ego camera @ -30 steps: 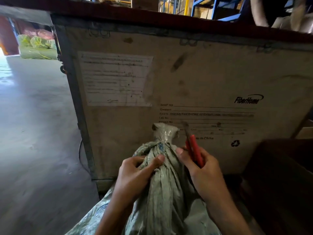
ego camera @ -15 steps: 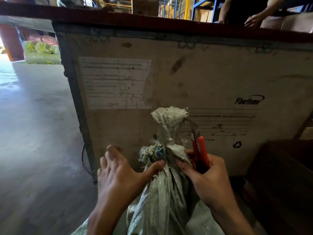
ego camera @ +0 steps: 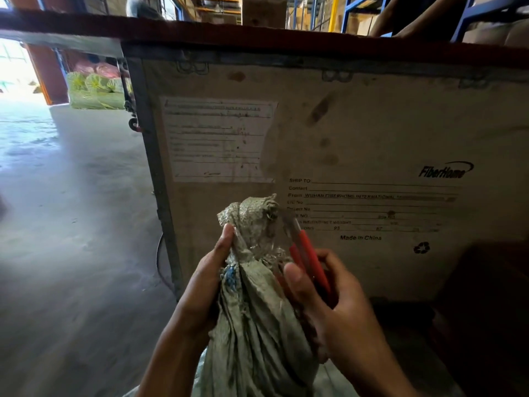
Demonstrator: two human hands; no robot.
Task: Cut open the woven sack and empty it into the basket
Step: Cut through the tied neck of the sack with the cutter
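Note:
A grey-green woven sack stands upright in front of me, its neck bunched and tied, with clear tape around the tuft at the top. My left hand grips the neck from the left, thumb up against the tuft. My right hand holds red-handled cutters on the right side of the neck. Their metal jaws reach up beside the tied tuft. No basket can be seen.
A large plywood crate with a paper label and printed shipping text stands right behind the sack. Bare concrete floor stretches to the left toward a bright doorway. A dark brown box sits at right. Another person's arm rests above the crate's top edge.
My left hand has closed around the sack's neck, thumb now higher on the tuft. The cutters' jaws have moved in closer to the tied top. The view has come nearer.

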